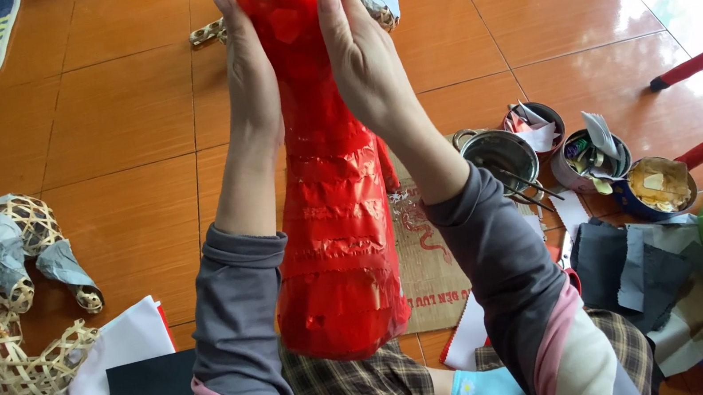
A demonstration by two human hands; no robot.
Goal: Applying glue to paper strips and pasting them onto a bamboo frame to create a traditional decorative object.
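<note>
hands: I see my left hand (252, 76) and right hand (360, 49) pressed flat on either side of the red paper-covered form (333, 226)
form: upright, its base at my lap
right side: metal tins (503, 156) on the tile floor (117, 110)
left side: woven bamboo frames (9, 356), paper sheets (123, 342)

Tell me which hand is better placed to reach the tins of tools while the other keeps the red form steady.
Probably the right hand: the tins stand on the floor at its side, just beyond its sleeve. The left hand would have to cross the red paper-covered form that both hands press.
</note>
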